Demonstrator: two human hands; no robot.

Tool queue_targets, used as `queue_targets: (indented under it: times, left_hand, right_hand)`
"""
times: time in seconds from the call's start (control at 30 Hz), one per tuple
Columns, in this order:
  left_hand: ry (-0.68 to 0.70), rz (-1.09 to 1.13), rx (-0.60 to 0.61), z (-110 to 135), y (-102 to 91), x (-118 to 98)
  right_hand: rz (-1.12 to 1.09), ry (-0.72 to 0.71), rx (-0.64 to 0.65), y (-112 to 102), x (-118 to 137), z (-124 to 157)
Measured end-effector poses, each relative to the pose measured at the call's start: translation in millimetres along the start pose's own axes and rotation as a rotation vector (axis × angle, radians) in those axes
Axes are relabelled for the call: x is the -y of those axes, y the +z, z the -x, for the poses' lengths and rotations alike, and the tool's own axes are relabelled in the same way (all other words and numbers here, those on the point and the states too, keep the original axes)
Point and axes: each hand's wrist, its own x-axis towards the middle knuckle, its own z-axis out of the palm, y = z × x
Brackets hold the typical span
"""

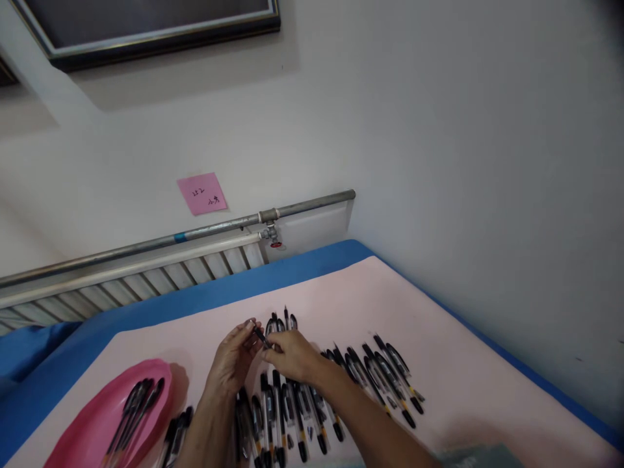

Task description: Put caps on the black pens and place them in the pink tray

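My left hand and my right hand meet above the pink sheet. A black pen part slants between them, pinched by the fingers of both hands; whether it is a whole pen is too small to tell. Below and between my forearms lies a row of clear-barrelled pens with black ends, loose caps among them. More pens and caps are spread to the right of my right forearm. Just beyond my right hand, several black caps and pen pieces lie partly hidden by it.
A pink plastic dish holds several pens at the left, with more pens beside it. The pink sheet covers a blue-topped table. Behind stand a radiator and pipe; a wall borders the right.
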Motion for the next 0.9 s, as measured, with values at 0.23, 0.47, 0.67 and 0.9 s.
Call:
queue_targets:
  times: [0.23, 0.47, 0.67, 0.9]
  left_hand:
    - [0.026, 0.035, -0.003, -3, 2.3, 6]
    - [-0.090, 0.157, 0.086, 3, 5.5, 4]
    - [-0.021, 0.104, 0.109, 4, 5.4, 2]
    - [0.086, 0.006, 0.071, 5, 6.9, 0]
  right_hand:
    - [0.010, 0.033, -0.092, 12, 2, -1]
    - [-0.416, 0.167, 0.027, 11, 13, 0]
    - [-0.471, 0.190, 0.031, 8, 15, 0]
    - [-0.361, 0.156, 0.020, 12, 13, -2]
